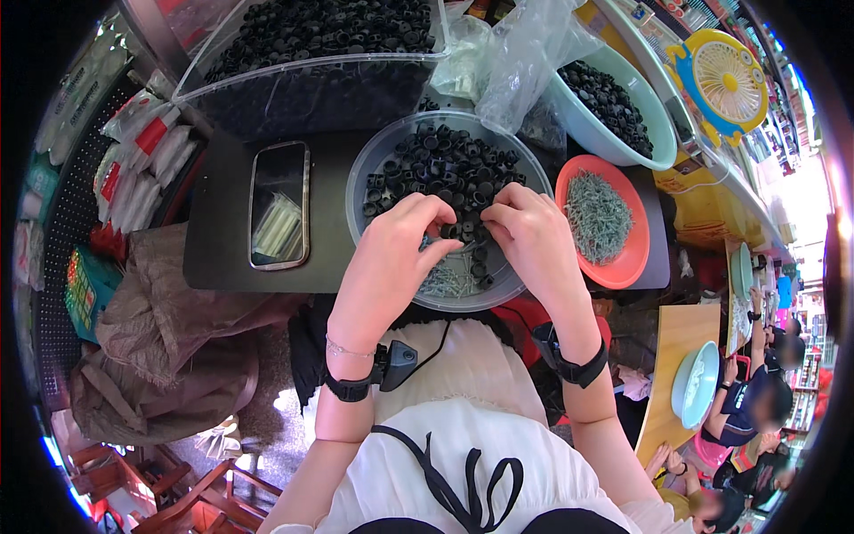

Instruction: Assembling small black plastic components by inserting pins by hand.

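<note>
A clear round basin [358,191] in front of me holds a heap of small black plastic caps [445,160] with loose metal screws [449,280] on its near side. My left hand [405,236] is over the basin, thumb and fingers pinched on a small black plastic cap [451,233]. Close to its right, the fingertips of my right hand [525,222] are pinched together beside more black caps. Whatever the right fingertips hold is too small and hidden to name.
A red-orange bowl of screws [633,258] stands to the right. Behind are a large clear bin [302,84] and a pale blue basin [663,147], both with black caps. A phone [280,205] lies on the left. Several people sit far right by a wooden table [680,329].
</note>
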`<state>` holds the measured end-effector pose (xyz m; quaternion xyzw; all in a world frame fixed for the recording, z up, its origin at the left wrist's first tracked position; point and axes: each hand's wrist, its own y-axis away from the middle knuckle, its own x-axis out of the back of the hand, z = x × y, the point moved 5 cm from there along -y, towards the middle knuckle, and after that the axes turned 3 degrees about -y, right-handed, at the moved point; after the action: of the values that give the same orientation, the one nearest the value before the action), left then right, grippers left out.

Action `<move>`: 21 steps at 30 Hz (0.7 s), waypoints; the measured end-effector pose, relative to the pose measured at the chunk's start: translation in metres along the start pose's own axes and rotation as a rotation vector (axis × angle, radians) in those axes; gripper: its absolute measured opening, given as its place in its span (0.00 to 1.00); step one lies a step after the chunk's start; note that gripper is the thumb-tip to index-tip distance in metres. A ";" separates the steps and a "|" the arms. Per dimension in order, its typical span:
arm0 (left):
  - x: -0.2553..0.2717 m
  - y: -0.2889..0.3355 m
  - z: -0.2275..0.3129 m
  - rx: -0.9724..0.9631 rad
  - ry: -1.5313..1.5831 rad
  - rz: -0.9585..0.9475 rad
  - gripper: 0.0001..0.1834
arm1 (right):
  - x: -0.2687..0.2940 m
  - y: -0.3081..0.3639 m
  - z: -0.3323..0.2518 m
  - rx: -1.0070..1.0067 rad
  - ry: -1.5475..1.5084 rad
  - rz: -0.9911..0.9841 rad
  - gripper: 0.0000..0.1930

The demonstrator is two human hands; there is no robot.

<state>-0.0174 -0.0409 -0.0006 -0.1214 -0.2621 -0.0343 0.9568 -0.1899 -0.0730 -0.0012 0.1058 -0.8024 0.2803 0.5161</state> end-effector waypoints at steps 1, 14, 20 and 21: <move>0.000 0.000 0.000 -0.025 0.007 0.003 0.13 | 0.000 0.000 -0.001 0.015 0.010 0.002 0.07; -0.012 0.001 0.003 -0.072 -0.374 0.052 0.13 | -0.002 -0.007 -0.004 0.019 0.047 -0.121 0.03; -0.016 -0.001 0.003 -0.064 -0.411 0.035 0.11 | 0.006 0.004 0.005 -0.181 -0.396 -0.006 0.09; -0.016 -0.002 0.004 -0.074 -0.402 0.044 0.10 | 0.007 0.005 0.003 -0.181 -0.398 -0.009 0.09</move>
<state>-0.0332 -0.0415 -0.0055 -0.1665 -0.4435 0.0021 0.8807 -0.1976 -0.0692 0.0023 0.1157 -0.9100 0.1786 0.3559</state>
